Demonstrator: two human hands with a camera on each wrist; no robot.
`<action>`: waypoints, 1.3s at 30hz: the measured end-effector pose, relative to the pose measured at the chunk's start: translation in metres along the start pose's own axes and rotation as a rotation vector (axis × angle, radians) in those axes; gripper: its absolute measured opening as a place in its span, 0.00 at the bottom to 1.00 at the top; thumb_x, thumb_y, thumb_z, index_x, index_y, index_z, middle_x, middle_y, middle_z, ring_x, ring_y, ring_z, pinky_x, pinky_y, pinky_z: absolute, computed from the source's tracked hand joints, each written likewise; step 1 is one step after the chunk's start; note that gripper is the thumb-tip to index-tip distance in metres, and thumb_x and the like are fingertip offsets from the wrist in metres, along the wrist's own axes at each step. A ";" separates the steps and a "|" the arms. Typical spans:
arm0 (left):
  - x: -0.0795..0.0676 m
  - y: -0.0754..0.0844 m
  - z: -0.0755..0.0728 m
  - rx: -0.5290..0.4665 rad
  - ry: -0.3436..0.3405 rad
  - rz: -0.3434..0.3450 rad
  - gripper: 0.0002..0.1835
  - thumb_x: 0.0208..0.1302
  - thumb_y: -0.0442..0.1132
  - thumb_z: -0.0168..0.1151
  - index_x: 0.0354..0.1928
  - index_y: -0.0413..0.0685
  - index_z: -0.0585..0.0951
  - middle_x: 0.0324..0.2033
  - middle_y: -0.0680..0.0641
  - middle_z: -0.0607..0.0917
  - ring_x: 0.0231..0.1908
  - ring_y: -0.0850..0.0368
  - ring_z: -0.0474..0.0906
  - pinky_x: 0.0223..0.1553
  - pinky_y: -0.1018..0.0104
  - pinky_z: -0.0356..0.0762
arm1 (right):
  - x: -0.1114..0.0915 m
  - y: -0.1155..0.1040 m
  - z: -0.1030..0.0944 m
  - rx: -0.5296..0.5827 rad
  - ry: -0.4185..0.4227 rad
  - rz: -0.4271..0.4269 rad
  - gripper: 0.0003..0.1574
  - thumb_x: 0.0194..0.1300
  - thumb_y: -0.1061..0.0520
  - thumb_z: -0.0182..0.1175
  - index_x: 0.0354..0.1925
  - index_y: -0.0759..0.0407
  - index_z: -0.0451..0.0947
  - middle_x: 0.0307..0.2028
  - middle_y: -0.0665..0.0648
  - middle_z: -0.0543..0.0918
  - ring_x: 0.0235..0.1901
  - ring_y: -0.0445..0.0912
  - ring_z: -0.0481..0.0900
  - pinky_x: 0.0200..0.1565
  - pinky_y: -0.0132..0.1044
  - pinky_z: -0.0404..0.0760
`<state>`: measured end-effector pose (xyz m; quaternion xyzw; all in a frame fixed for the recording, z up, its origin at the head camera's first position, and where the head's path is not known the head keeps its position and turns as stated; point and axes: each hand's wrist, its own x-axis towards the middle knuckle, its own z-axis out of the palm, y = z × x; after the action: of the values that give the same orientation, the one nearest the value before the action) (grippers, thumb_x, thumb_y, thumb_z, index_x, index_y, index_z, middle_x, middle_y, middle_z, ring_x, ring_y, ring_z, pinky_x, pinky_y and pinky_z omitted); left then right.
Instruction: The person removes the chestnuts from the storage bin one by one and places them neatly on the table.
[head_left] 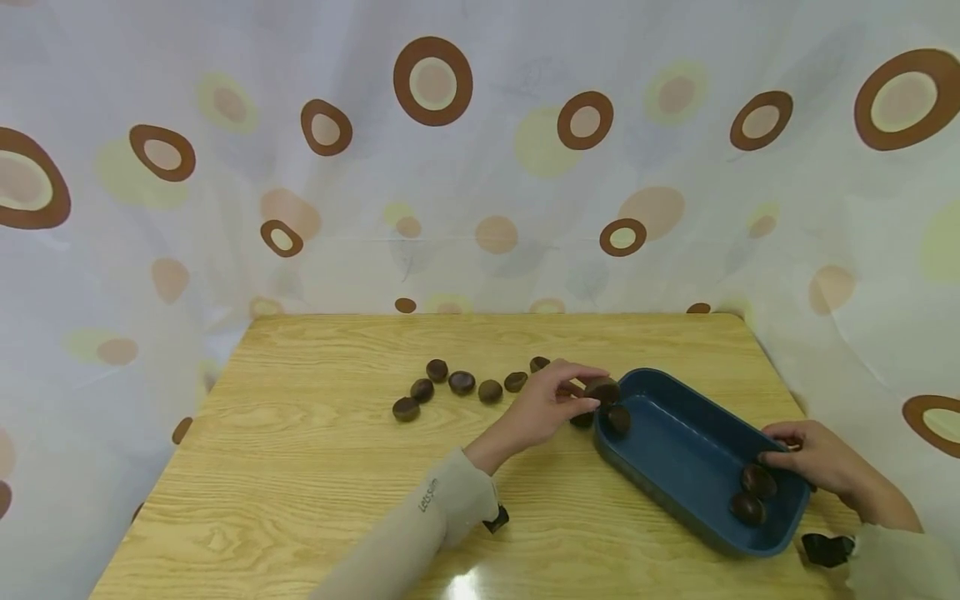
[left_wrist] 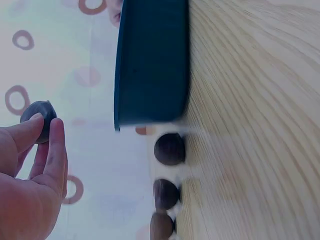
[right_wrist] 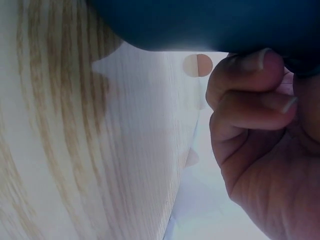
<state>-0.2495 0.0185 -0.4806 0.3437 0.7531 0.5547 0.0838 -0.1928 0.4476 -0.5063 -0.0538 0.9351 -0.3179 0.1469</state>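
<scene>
Between the thumb and fingers of my left hand (head_left: 542,406) is a dark brown chestnut (head_left: 602,391), held over the left end of a deep blue tray (head_left: 675,446). The left wrist view shows this chestnut (left_wrist: 45,117) pinched at the fingertips. Just below it, another chestnut (head_left: 617,419) appears within the tray's left end. Two more, one (head_left: 759,481) behind the other (head_left: 747,508), lie in the right end. My right hand (head_left: 817,458) grips the tray's right rim, thumb over the edge. In the right wrist view its fingers (right_wrist: 250,110) curl against the tray's underside (right_wrist: 200,25).
Several chestnuts (head_left: 462,382) form a loose, bent row on the wooden table (head_left: 300,483), left of the tray. One chestnut (head_left: 581,418) sits close outside the tray's left end, partly behind my left hand. A patterned curtain (head_left: 495,167) hangs behind the table and along its sides.
</scene>
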 end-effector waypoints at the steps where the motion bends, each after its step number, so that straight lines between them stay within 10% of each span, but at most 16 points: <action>1: -0.004 -0.001 -0.004 0.004 0.007 -0.006 0.22 0.75 0.40 0.63 0.69 0.53 0.79 0.58 0.51 0.80 0.55 0.61 0.80 0.57 0.70 0.80 | 0.000 0.000 0.000 -0.003 0.001 0.002 0.14 0.70 0.58 0.67 0.48 0.67 0.85 0.46 0.53 0.87 0.44 0.24 0.72 0.39 0.27 0.78; 16: -0.050 -0.019 -0.054 0.003 0.108 -0.170 0.22 0.75 0.42 0.64 0.68 0.66 0.79 0.58 0.54 0.79 0.53 0.55 0.78 0.54 0.58 0.81 | 0.000 0.000 0.000 0.024 -0.013 0.006 0.16 0.71 0.58 0.66 0.50 0.69 0.85 0.44 0.50 0.87 0.41 0.23 0.73 0.39 0.29 0.80; 39: -0.087 -0.047 -0.072 -0.100 0.151 -0.454 0.19 0.73 0.38 0.66 0.63 0.56 0.82 0.59 0.45 0.79 0.49 0.51 0.83 0.47 0.56 0.84 | 0.000 0.001 0.003 0.036 0.016 -0.022 0.11 0.70 0.61 0.65 0.46 0.68 0.85 0.38 0.43 0.86 0.37 0.28 0.75 0.37 0.30 0.79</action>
<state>-0.2407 -0.0977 -0.5184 0.1188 0.7866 0.5825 0.1668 -0.1916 0.4464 -0.5092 -0.0587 0.9298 -0.3366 0.1368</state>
